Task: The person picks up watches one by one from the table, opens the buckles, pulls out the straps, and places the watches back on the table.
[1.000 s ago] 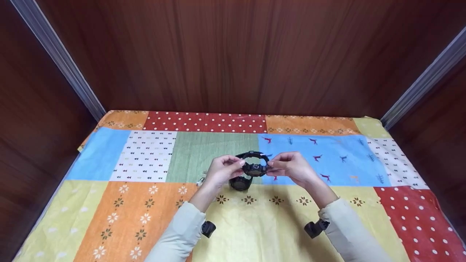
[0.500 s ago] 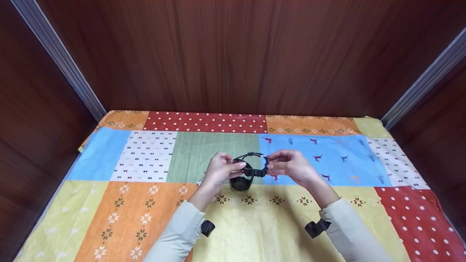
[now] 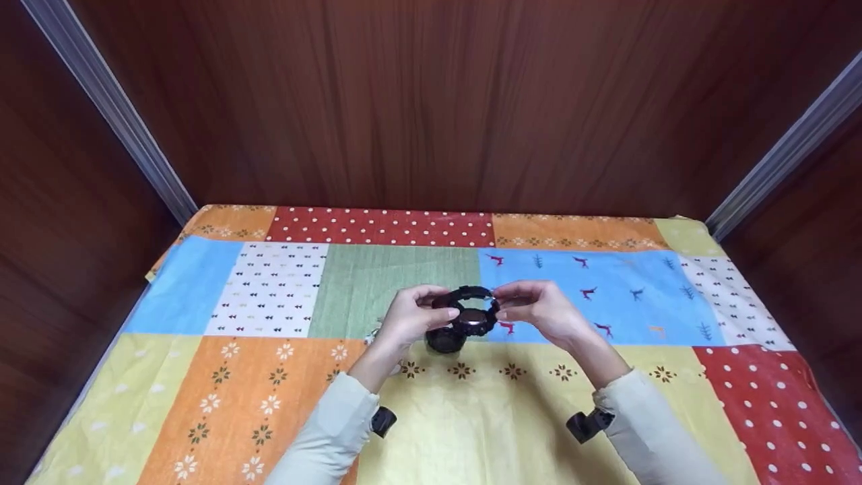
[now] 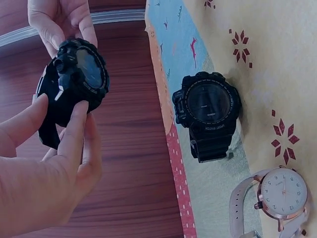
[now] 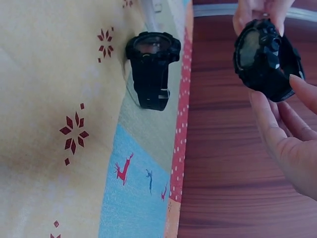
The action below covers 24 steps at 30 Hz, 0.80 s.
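Note:
Both hands hold up one black digital wristwatch [image 3: 473, 321], its strap looped into a ring. My left hand [image 3: 407, 318] pinches its left side between thumb and fingers, and my right hand [image 3: 541, 311] pinches the other side. In the left wrist view the raised watch [image 4: 81, 74] shows its round dark face and side buttons. Below it a second black sports watch [image 3: 444, 341] sits on the cloth, face up, apart from the hands. A watch with a white dial and pale strap [image 4: 284, 193] lies beside that one, mostly hidden behind my left hand in the head view.
A patchwork-print cloth [image 3: 269, 397] covers the table. Brown wood-grain panels [image 3: 417, 101] stand behind and at both sides, with metal strips at the corners. A small black camera [image 3: 384, 422] is on each wrist.
The held watch has been tilted between the fingers: its face turned out of the head view half a second ago and shows again now. Both hands stay almost in place.

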### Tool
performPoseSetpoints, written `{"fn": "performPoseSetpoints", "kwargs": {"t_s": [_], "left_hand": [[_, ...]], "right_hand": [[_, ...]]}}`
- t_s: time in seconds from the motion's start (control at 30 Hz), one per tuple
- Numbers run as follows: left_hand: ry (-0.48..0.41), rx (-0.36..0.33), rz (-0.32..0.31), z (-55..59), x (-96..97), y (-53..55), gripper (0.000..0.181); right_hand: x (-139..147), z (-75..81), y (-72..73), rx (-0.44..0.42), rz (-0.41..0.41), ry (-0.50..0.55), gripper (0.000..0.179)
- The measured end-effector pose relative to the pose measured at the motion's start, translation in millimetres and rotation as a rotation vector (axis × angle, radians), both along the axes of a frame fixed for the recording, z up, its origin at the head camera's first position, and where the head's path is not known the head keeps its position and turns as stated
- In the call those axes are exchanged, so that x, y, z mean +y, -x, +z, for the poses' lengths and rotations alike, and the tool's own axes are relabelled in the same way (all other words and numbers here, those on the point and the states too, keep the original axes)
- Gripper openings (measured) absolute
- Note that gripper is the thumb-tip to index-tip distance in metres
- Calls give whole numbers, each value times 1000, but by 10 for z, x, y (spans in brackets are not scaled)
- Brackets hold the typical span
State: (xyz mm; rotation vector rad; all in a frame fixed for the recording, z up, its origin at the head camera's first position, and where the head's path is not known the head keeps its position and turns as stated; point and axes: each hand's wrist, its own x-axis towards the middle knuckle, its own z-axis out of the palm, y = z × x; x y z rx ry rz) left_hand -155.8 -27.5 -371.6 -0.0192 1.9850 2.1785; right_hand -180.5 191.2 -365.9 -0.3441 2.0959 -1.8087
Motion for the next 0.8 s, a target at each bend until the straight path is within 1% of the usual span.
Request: {"fn": "performPoseSetpoints", "kwargs": {"t_s": [0.2,0.27,0.47,0.7,0.8], "left_hand": [[195,81,7,-7,4,-1,32],[233,111,5,-13,8,1,30],[274,161,2,-8,18,-5,28],[290,161,5,24,21,-20,28],[300,159,6,37,24,-24,27]], "right_hand": [[-2,-10,-12,45,16,-19,38],[-2,-13,-14,57,20,-25,36],[-5,-17,-11,66,17,-45,34],[-19,7,-13,54,2,-66,34],[-24,19,-20,62,2,-77,34]]}}
